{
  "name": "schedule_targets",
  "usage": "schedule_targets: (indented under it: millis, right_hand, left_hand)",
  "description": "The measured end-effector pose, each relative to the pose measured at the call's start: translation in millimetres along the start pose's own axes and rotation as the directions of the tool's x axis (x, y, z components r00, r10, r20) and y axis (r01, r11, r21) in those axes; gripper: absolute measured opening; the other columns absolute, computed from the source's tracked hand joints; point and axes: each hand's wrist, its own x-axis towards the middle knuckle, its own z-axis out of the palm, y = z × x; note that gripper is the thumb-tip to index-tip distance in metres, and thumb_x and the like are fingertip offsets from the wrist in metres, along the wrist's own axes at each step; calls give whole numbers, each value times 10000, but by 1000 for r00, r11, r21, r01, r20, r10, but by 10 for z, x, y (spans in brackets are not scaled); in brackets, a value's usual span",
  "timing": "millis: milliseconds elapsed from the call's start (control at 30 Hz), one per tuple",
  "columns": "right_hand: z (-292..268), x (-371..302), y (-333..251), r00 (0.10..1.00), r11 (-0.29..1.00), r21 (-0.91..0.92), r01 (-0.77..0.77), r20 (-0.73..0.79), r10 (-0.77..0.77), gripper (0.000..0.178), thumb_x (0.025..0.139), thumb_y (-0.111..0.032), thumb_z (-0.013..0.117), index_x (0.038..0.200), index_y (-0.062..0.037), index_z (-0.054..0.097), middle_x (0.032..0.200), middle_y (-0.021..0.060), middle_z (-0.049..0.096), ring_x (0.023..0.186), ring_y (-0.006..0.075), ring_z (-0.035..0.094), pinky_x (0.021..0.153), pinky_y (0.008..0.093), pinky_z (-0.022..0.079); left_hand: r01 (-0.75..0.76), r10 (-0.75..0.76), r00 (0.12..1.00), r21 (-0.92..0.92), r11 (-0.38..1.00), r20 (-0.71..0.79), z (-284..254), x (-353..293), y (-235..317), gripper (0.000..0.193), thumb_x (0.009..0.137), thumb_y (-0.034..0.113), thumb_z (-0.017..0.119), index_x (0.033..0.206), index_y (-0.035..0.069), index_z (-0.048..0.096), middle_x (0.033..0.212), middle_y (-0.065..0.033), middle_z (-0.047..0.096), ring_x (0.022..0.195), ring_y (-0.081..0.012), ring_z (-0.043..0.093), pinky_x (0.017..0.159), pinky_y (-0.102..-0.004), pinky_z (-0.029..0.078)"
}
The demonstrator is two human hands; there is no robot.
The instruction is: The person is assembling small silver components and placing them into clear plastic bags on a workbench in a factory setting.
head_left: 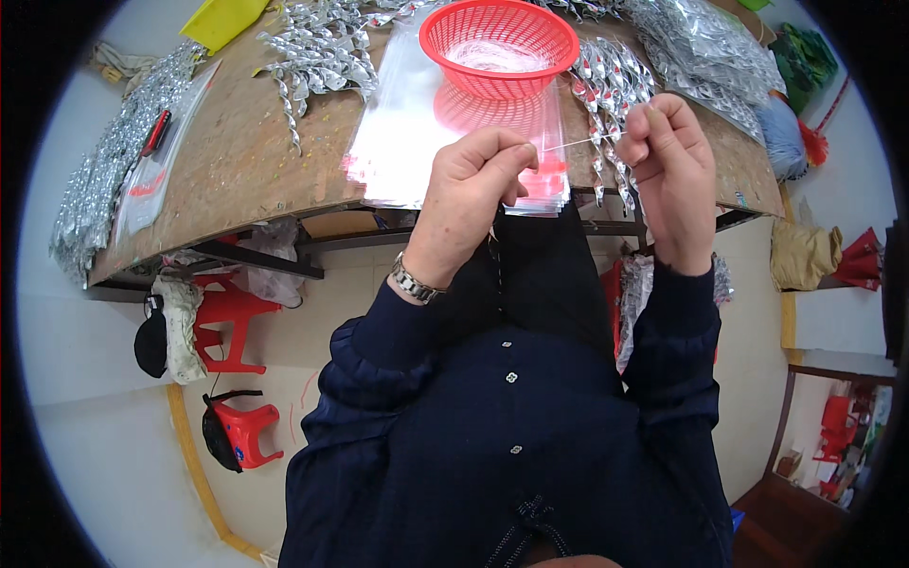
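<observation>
A thin white thread [568, 144] runs taut between my two hands above the front of the table. My left hand [471, 189], with a metal watch on its wrist, is closed with the thread pinched between thumb and fingers. Closed as well, my right hand [670, 166] pinches the thread's other end at its fingertips. Beneath and behind them lies a stack of clear plastic bags [398, 142]. On that stack stands a red plastic basket [499, 85] with fine whitish-pink strands in it. Silver twisted foil strips [606, 104] with red bits lie just behind my right hand.
More silver spirals [327, 52] lie at the table's back left. Silver tinsel [114, 170] and a red-and-black cutter [156, 133] are on the far left. Bagged silver pieces [705, 57] pile up back right. Red stools [248, 431] stand on the floor at left.
</observation>
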Motion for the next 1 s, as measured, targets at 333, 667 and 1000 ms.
schedule_targets:
  millis: [333,667,1000]
  right_hand:
    - [-139,106,-143,999,998,-50,30,-12,-31,56,945,-66,483,924,-23,514,810,25,542,663,76,479,637,217,420]
    - [273,29,-153,997,984,-178,-16,72,30,124,928,-81,514,1042,-31,517,820,28,579,669,64,527,622,189,435]
    - [3,147,-136,978,778,-593,207,129,-161,177,918,-35,481,1092,-34,512,780,-8,518,671,50,454,607,191,374]
  left_hand:
    - [23,-24,998,19,1000,57,-10,-16,44,123,908,88,539,908,-11,613,713,-7,567,583,-68,499,586,-205,424]
    - [58,-62,976,25,998,207,224,21,166,143,922,102,533,943,-20,604,650,6,533,569,-67,506,529,-202,419]
    - [91,-68,991,-212,973,111,-7,-14,121,103,922,83,512,891,6,574,619,11,446,497,-70,403,600,-249,442]
